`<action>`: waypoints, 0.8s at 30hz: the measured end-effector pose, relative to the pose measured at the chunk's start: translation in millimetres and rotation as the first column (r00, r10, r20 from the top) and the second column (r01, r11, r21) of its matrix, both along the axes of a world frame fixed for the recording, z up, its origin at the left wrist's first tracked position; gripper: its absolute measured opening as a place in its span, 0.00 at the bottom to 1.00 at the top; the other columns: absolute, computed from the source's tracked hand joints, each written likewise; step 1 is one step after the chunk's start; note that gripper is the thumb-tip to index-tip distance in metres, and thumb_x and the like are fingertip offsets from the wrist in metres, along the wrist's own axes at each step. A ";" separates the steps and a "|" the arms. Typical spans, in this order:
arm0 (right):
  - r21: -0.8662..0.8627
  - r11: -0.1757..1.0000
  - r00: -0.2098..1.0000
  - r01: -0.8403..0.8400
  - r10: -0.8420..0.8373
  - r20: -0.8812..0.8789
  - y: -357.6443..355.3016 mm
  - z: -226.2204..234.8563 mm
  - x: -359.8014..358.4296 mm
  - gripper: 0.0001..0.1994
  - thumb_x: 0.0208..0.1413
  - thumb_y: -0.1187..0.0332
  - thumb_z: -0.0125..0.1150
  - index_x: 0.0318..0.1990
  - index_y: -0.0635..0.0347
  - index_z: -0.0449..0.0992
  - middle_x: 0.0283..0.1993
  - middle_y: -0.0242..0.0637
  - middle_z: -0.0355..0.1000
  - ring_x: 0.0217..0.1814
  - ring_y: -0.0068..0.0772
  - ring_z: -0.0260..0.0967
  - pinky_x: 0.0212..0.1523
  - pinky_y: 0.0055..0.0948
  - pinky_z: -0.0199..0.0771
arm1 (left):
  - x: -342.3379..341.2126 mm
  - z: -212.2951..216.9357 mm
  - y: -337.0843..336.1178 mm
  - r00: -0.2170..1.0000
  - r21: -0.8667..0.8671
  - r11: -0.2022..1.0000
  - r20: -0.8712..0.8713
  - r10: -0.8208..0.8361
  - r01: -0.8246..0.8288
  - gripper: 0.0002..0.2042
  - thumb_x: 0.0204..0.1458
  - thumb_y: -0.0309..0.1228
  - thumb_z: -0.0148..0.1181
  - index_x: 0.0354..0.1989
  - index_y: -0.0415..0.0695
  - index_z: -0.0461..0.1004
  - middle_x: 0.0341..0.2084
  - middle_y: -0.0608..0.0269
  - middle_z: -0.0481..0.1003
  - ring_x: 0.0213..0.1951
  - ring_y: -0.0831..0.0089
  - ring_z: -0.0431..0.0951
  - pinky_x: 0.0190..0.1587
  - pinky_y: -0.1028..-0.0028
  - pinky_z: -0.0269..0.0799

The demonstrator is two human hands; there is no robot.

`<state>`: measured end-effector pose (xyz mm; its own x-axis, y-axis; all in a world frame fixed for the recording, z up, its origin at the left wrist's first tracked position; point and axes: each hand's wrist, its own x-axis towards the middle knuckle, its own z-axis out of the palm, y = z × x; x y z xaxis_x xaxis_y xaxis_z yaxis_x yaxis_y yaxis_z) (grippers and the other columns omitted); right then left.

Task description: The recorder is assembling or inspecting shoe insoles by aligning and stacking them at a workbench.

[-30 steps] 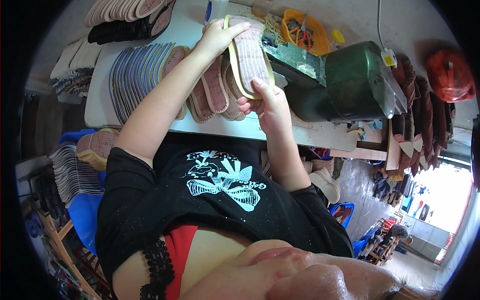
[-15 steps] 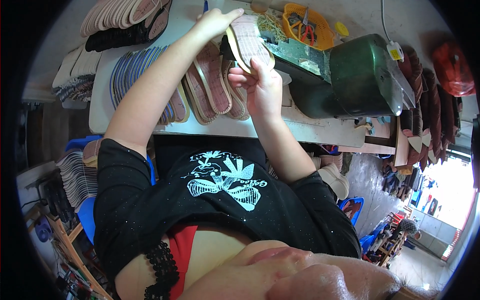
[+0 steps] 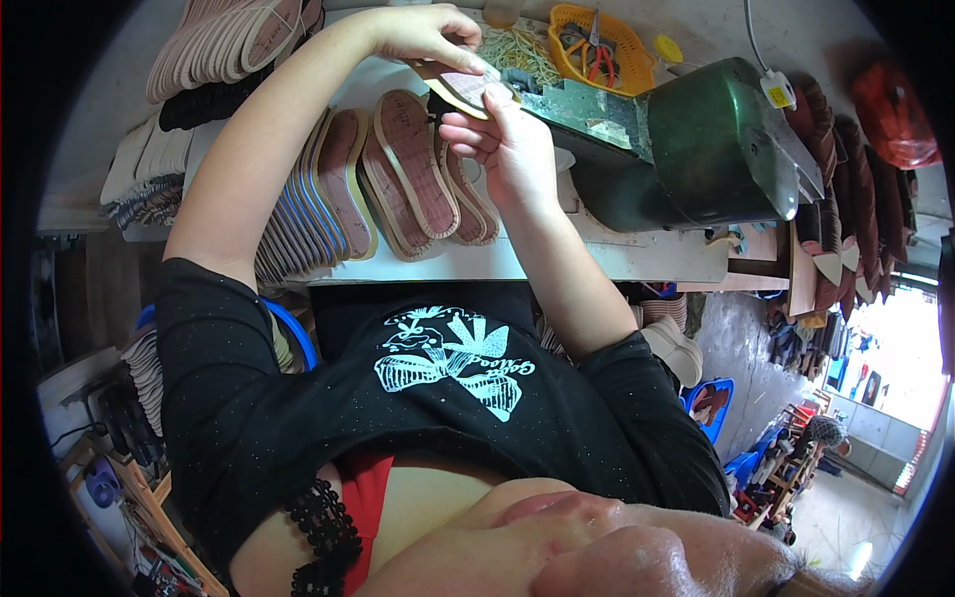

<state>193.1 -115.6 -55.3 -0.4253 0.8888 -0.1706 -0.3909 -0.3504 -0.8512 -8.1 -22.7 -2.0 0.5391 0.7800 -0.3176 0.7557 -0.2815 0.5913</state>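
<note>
Between my two hands a shoe insole [image 3: 460, 92] with a pale tan rim is held up, tilted so that it looks narrow. My left hand [image 3: 430, 36] is closed on its far left end, thumb along the top. My right hand [image 3: 512, 151] pinches the nearer right end between thumb and forefinger, the other fingers curled below. Just beneath, several pinkish insoles [image 3: 416, 164] with light rims lie overlapping on the white worktable [image 3: 398, 271]. Left of them, a row of insoles with blue edges [image 3: 316, 204] leans together, partly behind my left forearm.
A green sewing machine [image 3: 711, 149] occupies the table's right side. Behind it sit a yellow basket [image 3: 643, 78] of pliers and scissors and a heap of pale bands [image 3: 522, 52]. Stacked soles [image 3: 224, 45] stand at the far left. A blue bin [image 3: 708, 406] is on the floor at right.
The insole has tilted from facing up to nearly edge-on and moved slightly left and down. My left hand has curled more over its end. The blue-edged row appears shifted right.
</note>
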 end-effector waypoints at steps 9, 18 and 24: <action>-0.015 0.999 0.999 -0.047 0.047 -0.002 5.8 1.8 3.5 0.20 0.63 0.57 0.47 0.46 0.70 0.70 0.36 0.46 0.76 0.33 0.33 0.78 0.31 0.23 0.78 | -7.4 -20.6 -22.9 0.972 -0.007 0.991 0.192 0.133 -0.135 0.20 0.50 0.48 0.61 0.21 0.43 0.69 0.15 0.73 0.64 0.20 0.85 0.59 0.21 0.78 0.57; -0.013 1.000 0.999 -0.013 0.014 0.029 6.9 0.3 5.4 0.13 0.56 0.62 0.59 0.39 0.65 0.74 0.32 0.38 0.75 0.28 0.25 0.74 0.29 0.20 0.77 | 12.4 -7.2 -57.2 0.895 -0.166 0.900 0.134 0.426 -0.404 0.21 0.47 0.50 0.63 0.23 0.41 0.76 0.13 0.70 0.69 0.18 0.81 0.69 0.22 0.80 0.63; -0.029 0.990 0.987 -0.139 0.141 0.075 4.9 -4.1 25.7 0.11 0.52 0.63 0.63 0.35 0.63 0.74 0.32 0.35 0.75 0.30 0.20 0.73 0.29 0.17 0.72 | 33.6 0.2 -70.6 0.781 -0.430 0.749 0.145 0.608 -0.504 0.22 0.49 0.51 0.60 0.25 0.41 0.77 0.13 0.65 0.71 0.13 0.75 0.73 0.15 0.76 0.68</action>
